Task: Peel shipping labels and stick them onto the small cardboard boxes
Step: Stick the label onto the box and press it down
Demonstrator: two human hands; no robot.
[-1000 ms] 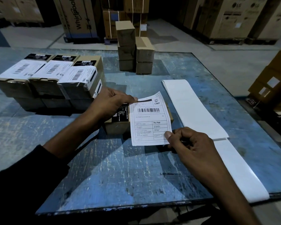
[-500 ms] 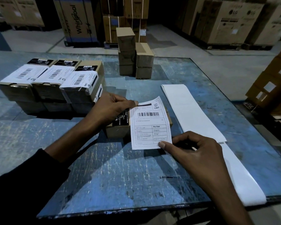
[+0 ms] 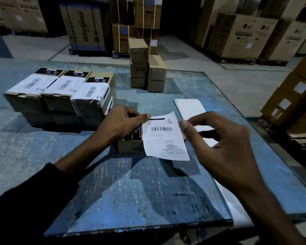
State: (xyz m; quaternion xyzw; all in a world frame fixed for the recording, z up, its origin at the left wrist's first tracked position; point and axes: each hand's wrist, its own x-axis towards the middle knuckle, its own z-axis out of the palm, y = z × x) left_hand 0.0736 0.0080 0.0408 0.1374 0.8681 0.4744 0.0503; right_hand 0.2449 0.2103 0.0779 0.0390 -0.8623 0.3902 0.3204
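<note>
A white shipping label (image 3: 163, 138) with a barcode lies over a small cardboard box (image 3: 129, 147) in the middle of the blue table (image 3: 131, 191). Its lower part hangs past the box's near edge. My left hand (image 3: 120, 121) rests on the box and pinches the label's top left corner under the thumb. My right hand (image 3: 224, 144) is blurred and hovers at the label's right edge. Its fingers are loosely curled, and one fingertip sits near the upper right corner. The white backing strip (image 3: 189, 107) lies to the right, partly hidden by my right hand.
Labelled small boxes (image 3: 60, 96) are stacked in two layers at the left. Plain small boxes (image 3: 145, 68) stand piled at the table's far side. Large cartons (image 3: 245, 36) line the floor behind, and more cartons (image 3: 293, 103) stand at the right.
My right hand let go of the label's bottom right corner and moved up to its right edge. The left hand stayed at the top left corner.
</note>
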